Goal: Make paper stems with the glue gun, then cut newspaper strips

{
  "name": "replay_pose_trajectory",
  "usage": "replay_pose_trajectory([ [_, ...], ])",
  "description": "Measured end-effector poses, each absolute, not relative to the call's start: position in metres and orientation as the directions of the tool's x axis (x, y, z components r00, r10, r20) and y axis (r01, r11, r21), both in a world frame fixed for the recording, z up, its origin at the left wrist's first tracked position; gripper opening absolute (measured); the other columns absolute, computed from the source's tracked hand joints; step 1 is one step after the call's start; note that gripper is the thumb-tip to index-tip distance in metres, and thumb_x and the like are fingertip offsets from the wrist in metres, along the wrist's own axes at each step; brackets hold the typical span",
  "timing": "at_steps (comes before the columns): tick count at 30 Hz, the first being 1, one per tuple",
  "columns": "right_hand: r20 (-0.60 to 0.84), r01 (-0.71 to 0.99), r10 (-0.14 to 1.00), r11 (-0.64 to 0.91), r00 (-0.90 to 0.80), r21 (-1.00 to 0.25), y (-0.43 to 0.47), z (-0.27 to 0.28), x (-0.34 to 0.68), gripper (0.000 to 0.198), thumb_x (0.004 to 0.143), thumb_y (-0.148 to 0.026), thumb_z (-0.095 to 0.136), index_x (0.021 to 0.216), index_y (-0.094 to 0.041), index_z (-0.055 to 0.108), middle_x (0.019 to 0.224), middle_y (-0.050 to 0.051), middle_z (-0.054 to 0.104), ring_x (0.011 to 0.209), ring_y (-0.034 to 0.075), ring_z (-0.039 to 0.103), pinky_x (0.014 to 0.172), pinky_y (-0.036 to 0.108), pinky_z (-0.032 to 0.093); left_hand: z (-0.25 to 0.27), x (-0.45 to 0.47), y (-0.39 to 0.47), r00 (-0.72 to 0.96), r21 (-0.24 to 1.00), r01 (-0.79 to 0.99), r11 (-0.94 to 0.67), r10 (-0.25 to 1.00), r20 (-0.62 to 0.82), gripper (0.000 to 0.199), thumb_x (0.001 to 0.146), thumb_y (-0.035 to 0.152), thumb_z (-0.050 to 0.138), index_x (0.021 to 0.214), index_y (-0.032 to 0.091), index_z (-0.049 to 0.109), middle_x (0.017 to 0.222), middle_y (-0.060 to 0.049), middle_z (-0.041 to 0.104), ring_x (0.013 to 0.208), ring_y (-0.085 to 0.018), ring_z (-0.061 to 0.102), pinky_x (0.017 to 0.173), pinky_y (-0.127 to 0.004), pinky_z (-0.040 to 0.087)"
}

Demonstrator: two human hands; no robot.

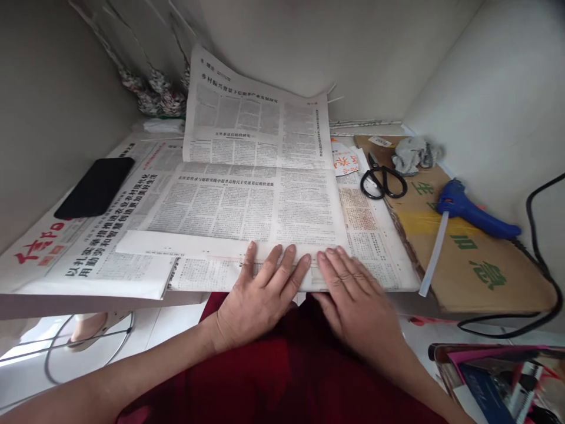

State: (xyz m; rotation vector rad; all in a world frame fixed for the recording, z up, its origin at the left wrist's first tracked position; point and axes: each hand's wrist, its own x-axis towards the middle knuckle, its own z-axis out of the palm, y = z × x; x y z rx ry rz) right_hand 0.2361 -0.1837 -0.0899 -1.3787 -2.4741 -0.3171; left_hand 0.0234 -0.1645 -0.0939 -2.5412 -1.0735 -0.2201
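Observation:
A newspaper sheet (247, 200) lies before me, its far half leaning up against the wall and its near edge folded over in a narrow strip. My left hand (265, 282) rests with fingers spread and fingertips on that folded edge. Beside it, my right hand (353, 288) lies flat, fingers stretched out over the edge's right end. Neither hand grips anything. Under the sheet are more newspapers (379, 259), and a folded newspaper stack (101, 259) sits to the left.
A black phone (95, 187) lies on the left stack. At right are black-handled scissors (383, 181), a grey glove (415, 156), and a blue glue gun (477, 209) on flattened cardboard (494, 294). A black cable (536, 235) loops at the right edge. Twisted paper bundles (159, 88) stand back left.

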Motion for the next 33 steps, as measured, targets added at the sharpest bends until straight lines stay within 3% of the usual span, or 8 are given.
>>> replay_pose_trajectory([
  [7, 0.331, 0.91, 0.849, 0.397, -0.412, 0.115, -0.195, -0.092, 0.258, 0.06, 0.093, -0.026, 0.05, 0.147, -0.007, 0.034, 0.149, 0.016, 0.043, 0.138, 0.028, 0.039, 0.113, 0.047, 0.032, -0.088, -0.021, -0.17, 0.638, -0.222, 0.77, -0.598, 0.713, 0.292, 0.072, 0.091, 0.05, 0.053, 0.149, 0.012, 0.032, 0.154, -0.015, 0.035, 0.142, -0.032, 0.031, 0.116, -0.05, 0.03],
  [14, 0.349, 0.922, 0.853, 0.364, -0.388, 0.136, -0.197, -0.087, 0.247, 0.06, 0.092, -0.029, 0.052, 0.144, -0.003, 0.038, 0.145, 0.02, 0.047, 0.142, 0.033, 0.032, 0.11, 0.05, 0.035, -0.088, -0.042, -0.178, 0.573, -0.228, 0.819, -0.526, 0.76, 0.307, 0.08, 0.09, 0.054, 0.052, 0.151, 0.01, 0.026, 0.152, -0.019, 0.037, 0.141, -0.033, 0.033, 0.115, -0.049, 0.032],
  [18, 0.348, 0.85, 0.778, 0.504, -0.524, 0.152, -0.19, -0.084, 0.211, 0.056, 0.093, -0.032, 0.05, 0.138, 0.002, 0.045, 0.142, 0.024, 0.049, 0.136, 0.035, 0.042, 0.108, 0.049, 0.04, -0.091, -0.034, -0.178, 0.577, -0.269, 0.816, -0.512, 0.755, 0.312, 0.084, 0.086, 0.06, 0.054, 0.153, 0.019, 0.024, 0.152, -0.022, 0.035, 0.138, -0.039, 0.037, 0.108, -0.055, 0.038],
  [21, 0.285, 0.773, 0.726, 0.627, -0.626, 0.099, -0.184, -0.083, 0.177, 0.056, 0.094, -0.033, 0.047, 0.139, 0.001, 0.045, 0.144, 0.022, 0.046, 0.136, 0.035, 0.041, 0.109, 0.048, 0.041, -0.093, -0.028, -0.178, 0.562, -0.272, 0.826, -0.493, 0.751, 0.346, 0.082, 0.086, 0.06, 0.053, 0.153, 0.023, 0.023, 0.151, -0.023, 0.035, 0.136, -0.041, 0.038, 0.105, -0.057, 0.039],
  [25, 0.273, 0.77, 0.73, 0.633, -0.626, 0.074, -0.179, -0.083, 0.166, 0.055, 0.096, -0.029, 0.044, 0.142, 0.001, 0.041, 0.148, 0.022, 0.042, 0.139, 0.034, 0.037, 0.112, 0.047, 0.039, -0.094, -0.035, -0.178, 0.553, -0.214, 0.833, -0.51, 0.748, 0.368, 0.081, 0.088, 0.059, 0.052, 0.153, 0.02, 0.025, 0.152, -0.02, 0.036, 0.138, -0.037, 0.037, 0.11, -0.052, 0.035],
  [30, 0.293, 0.834, 0.783, 0.539, -0.549, 0.122, -0.185, -0.086, 0.216, 0.052, 0.094, -0.024, 0.047, 0.142, -0.003, 0.043, 0.145, 0.019, 0.048, 0.135, 0.031, 0.045, 0.109, 0.046, 0.042, -0.082, -0.071, -0.177, 0.534, -0.146, 0.844, -0.517, 0.777, 0.332, 0.105, 0.078, 0.078, 0.044, 0.151, 0.006, 0.025, 0.151, -0.023, 0.036, 0.139, -0.036, 0.036, 0.113, -0.049, 0.033],
  [33, 0.315, 0.866, 0.808, 0.479, -0.498, 0.142, -0.19, -0.091, 0.244, 0.061, 0.095, -0.029, 0.048, 0.148, -0.005, 0.033, 0.147, 0.019, 0.045, 0.136, 0.032, 0.043, 0.109, 0.049, 0.04, -0.072, -0.096, -0.176, 0.571, -0.174, 0.82, -0.545, 0.766, 0.293, 0.112, 0.074, 0.084, 0.037, 0.15, 0.002, 0.025, 0.149, -0.024, 0.038, 0.138, -0.034, 0.039, 0.113, -0.046, 0.035],
])
